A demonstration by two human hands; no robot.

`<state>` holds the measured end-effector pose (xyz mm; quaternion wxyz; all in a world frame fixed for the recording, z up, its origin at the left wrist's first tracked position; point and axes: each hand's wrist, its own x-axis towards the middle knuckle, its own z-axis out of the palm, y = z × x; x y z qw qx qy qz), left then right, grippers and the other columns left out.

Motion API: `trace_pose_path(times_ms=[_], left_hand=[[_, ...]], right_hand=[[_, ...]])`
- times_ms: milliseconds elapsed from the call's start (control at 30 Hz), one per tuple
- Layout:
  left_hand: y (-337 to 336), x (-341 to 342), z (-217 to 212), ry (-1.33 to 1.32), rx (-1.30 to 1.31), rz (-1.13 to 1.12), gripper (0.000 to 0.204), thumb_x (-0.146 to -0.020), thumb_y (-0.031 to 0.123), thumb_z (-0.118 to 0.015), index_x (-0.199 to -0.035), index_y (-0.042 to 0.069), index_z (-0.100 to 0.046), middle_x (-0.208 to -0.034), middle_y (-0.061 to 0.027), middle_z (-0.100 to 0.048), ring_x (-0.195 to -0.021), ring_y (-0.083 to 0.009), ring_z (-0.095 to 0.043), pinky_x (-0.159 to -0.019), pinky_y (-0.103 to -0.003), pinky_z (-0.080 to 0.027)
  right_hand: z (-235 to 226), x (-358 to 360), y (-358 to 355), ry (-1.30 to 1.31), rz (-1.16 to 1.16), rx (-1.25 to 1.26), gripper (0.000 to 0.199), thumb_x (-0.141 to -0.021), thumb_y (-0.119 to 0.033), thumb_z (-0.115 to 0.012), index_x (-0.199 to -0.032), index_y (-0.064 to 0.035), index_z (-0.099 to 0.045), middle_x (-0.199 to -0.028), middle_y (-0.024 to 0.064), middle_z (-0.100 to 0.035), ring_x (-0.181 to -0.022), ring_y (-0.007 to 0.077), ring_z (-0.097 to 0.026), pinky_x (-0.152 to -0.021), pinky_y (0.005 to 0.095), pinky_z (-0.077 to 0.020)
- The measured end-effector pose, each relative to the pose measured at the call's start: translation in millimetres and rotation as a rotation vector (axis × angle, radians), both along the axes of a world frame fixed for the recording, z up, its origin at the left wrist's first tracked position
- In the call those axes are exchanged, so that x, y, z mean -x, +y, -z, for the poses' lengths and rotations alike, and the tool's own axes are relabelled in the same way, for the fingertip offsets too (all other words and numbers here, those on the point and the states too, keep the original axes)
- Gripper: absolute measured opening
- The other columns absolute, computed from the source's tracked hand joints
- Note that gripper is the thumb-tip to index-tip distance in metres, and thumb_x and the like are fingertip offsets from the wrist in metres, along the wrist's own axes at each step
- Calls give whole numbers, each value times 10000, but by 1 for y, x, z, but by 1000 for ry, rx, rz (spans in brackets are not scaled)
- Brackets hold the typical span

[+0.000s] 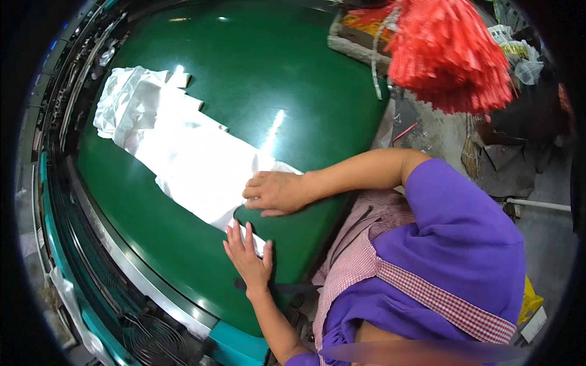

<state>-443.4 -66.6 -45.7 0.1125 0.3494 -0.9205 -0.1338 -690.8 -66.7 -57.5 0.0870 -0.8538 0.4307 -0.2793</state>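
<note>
A long, layered stack of glossy white plastic sheets or bags lies slantwise across the green tabletop. Glare hides where one layer ends and another begins. My right hand rests palm down at the stack's near end, its fingers slightly bent and the tips touching the white plastic. Closer to me, my left hand lies with fingers stretched and spread over a narrow white piece. Whether that piece is joined to the stack is hard to tell. A thin dark curved line shows between the two hands.
A teal-trimmed machine with a metal rail runs along the table's left side. At the back right, a box stands by the edge, beside a hanging bundle of red plastic strips. A white pipe juts out at the right.
</note>
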Motion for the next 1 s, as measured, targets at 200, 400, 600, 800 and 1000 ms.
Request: trace_pose_path(times_ms=[200, 400, 600, 800, 1000], left_hand=[[75, -14, 1, -28, 102, 1, 708, -797, 360, -699, -1400, 100, -434, -1486, -168, -346, -1398, -373, -278, -1107, -550, -225], [80, -14, 5, 7, 166, -10, 655, -788, 336, -713, -1354, 97, -486, -1466, -154, -380, -1385, -354, -309, -1098, -535, -251], [83, -14, 5, 44, 143, -8, 627, -790, 295, -709, -1344, 94, -497, -1465, -149, -387, -1385, -355, -311, -1100, -529, -246], [83, -18, 5, 45, 160, -9, 641, -770, 328, -728, -1332, 109, -510, -1440, -155, -413, -1367, -359, -338, -1086, -533, -277], [84, -20, 7, 78, 132, 34, 641, -756, 294, -741, -1325, 102, -514, -1425, -168, -425, -1341, -373, -372, -1068, -517, -317]], right_hand=[[-32, 56, 82, -837, 382, -13, 377, -850, -58, -652, -1208, -22, -540, -1159, 127, -585, -1068, 203, -593, -886, 315, -504], [-31, 174, 140, -1987, 797, 15, 390, -959, -361, -563, -1156, -26, -523, -1006, 95, -596, -912, 193, -630, -660, 282, -520], [2, 177, 83, -1890, 754, 237, 152, -952, -245, -566, -914, -101, -600, -729, 11, -596, -583, 128, -560, -507, 255, -462], [3, 93, 140, -1845, 717, -461, 221, -968, -269, -545, -996, -55, -595, -760, 30, -615, -582, 115, -594, -487, 247, -476], [-7, 98, 210, -1377, 834, -415, 210, -964, -224, -554, -994, -24, -610, -735, 30, -625, -514, 67, -557, -422, 186, -417]])
